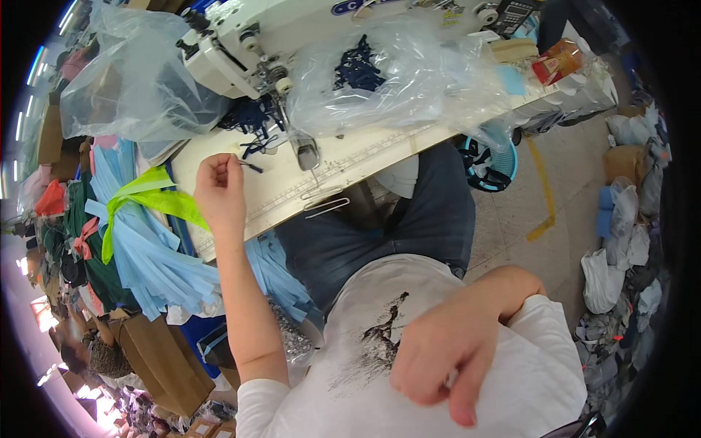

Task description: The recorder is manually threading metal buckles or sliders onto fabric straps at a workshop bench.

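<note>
My left hand (219, 188) is over the table's near left edge, its fingers pinched together. A short navy strip (252, 167) pokes out from its fingertips. Close by, a heap of small navy strips (252, 117) lies beside the head of a white sewing machine (226, 55). My right hand (445, 349) is raised in front of my white shirt, away from the table. Its fingers are curled with the thumb pointing down; what they hold, if anything, is hidden.
A clear plastic bag (409, 80) with more navy strips covers the table's middle. Another clear bag (139, 87) is at the left. Light blue fabric strips (139, 233) and a lime green strip (150, 193) hang off the left edge. A blue basket (504, 162) stands on the floor.
</note>
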The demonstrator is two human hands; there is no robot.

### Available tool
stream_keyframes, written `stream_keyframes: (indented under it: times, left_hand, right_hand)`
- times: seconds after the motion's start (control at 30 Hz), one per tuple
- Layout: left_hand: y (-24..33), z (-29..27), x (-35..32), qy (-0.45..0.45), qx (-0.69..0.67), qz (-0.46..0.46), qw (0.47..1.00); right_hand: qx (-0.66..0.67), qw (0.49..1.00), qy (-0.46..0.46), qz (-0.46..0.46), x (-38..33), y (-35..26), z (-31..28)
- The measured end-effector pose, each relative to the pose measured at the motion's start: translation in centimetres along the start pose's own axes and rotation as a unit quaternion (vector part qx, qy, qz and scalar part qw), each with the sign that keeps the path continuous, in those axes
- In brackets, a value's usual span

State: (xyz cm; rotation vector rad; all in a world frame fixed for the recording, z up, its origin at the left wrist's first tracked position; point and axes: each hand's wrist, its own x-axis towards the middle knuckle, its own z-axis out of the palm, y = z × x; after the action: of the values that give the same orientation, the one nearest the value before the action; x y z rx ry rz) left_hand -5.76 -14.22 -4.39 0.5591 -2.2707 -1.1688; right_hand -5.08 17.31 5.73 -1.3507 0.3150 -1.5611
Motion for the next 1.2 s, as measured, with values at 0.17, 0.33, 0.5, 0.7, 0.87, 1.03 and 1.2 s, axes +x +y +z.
stream_keyframes:
  times: [0.17, 0.33, 0.5, 0.7, 0.87, 1.03, 1.2]
  left_hand:
    - [0.7, -0.3, -1.4, 0.018, -0.107, -0.046, 0.993]
    - [1.4, -0.8, -2.9, 0.044, -0.261, -0.097, 0.959]
    - [1.9, -1.0, -4.1, 0.04, -0.35, -0.142, 0.925]
    - [2.5, -0.8, -5.1, 0.042, -0.391, -0.199, 0.898]
    - [3.2, -1.2, -6.4, -0.038, -0.395, -0.193, 0.897]
    - [5.6, -0.5, -8.1, -0.041, -0.386, -0.225, 0.894]
    - [7.8, -0.4, -10.9, -0.147, -0.336, -0.176, 0.914]
  right_hand:
    - [0.049, 0.999, -0.002, -0.008, 1.8, -0.2, 1.5]
    - [0.034, 0.999, 0.027, -0.013, 1.2, 1.1, 1.6]
    - [0.04, 0.998, 0.034, -0.021, 1.3, 0.6, 1.5]
    - [0.041, 0.998, 0.034, -0.015, 1.9, 0.8, 1.4]
    - [-0.01, 0.995, 0.094, 0.033, 0.8, 2.6, 1.3]
    - [0.047, 0.913, 0.348, 0.208, -1.6, 4.3, -1.4]
    - [0.17, 0.834, 0.486, 0.198, -3.2, 4.1, -3.8]
